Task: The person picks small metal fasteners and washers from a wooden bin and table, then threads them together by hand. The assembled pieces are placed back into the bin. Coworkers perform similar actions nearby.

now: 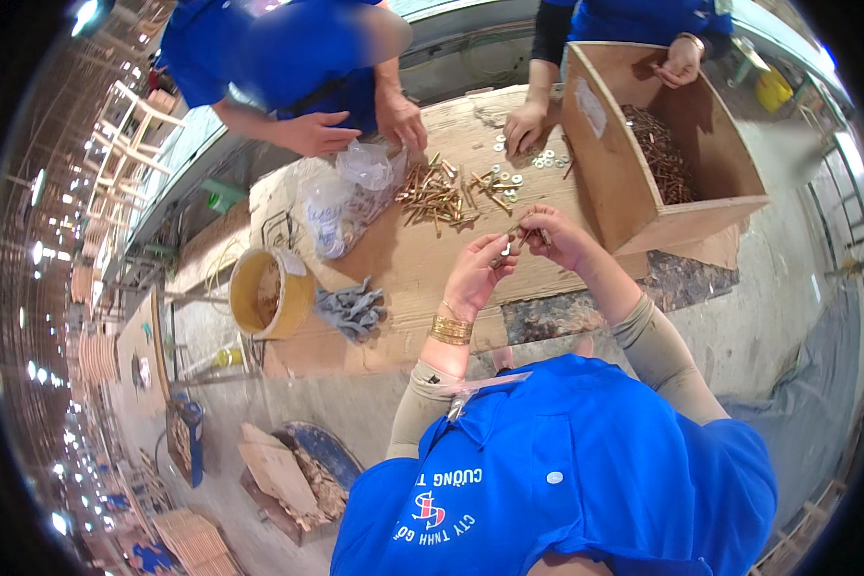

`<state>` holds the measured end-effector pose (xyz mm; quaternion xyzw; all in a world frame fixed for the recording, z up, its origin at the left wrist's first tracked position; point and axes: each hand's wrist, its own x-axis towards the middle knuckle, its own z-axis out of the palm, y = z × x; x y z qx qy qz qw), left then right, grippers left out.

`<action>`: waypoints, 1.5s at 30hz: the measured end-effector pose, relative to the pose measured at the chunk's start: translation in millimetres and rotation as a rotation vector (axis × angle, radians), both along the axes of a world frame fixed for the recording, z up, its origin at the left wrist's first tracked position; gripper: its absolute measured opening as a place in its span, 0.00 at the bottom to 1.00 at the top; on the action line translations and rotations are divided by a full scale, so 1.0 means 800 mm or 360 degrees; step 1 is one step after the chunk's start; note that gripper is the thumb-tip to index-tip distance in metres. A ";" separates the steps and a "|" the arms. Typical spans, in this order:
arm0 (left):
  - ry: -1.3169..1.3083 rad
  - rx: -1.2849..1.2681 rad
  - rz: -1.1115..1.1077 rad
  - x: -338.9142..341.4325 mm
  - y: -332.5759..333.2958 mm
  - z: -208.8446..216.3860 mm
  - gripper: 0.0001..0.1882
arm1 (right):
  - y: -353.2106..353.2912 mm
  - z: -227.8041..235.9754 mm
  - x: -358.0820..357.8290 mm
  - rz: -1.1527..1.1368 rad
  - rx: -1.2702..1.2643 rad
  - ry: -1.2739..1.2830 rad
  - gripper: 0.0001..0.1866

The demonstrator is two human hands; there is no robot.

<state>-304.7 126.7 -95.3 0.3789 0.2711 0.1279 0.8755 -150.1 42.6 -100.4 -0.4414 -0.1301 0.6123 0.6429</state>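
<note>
Over the near edge of the cardboard-topped table, my two hands meet with their fingertips almost touching. My left hand [482, 271] pinches a small pale washer [506, 251]. My right hand [553, 236] is closed at the fingertips on a thin brownish piece that looks like a bolt, mostly hidden by the fingers. Just beyond them lies a loose pile of brassy bolts [434, 197], with a few more bolts mixed with washers [505, 182] beside it. Flat silvery washers [549, 159] are scattered farther to the right.
A wooden box [612, 173] of bolts stands at right. Left are a clear plastic bag [331, 216], a yellow bucket [298, 298] and grey gloves [351, 309]. Across the table, one co-worker's hands [398, 120] are near the bag; another's hand [525, 127] touches the washers.
</note>
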 end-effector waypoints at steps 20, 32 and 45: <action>0.0231 0.0895 -0.1259 0.079 -0.007 0.092 0.09 | -0.109 0.069 0.024 0.0367 -0.0082 -0.1511 0.13; -0.0212 0.1095 -0.1339 0.213 -0.071 0.224 0.09 | -0.225 0.152 0.068 -0.0884 0.0053 -0.1502 0.08; -0.0285 0.0753 -0.1246 0.356 -0.138 0.168 0.06 | -0.230 0.185 0.201 -0.1564 -0.0054 -0.2480 0.04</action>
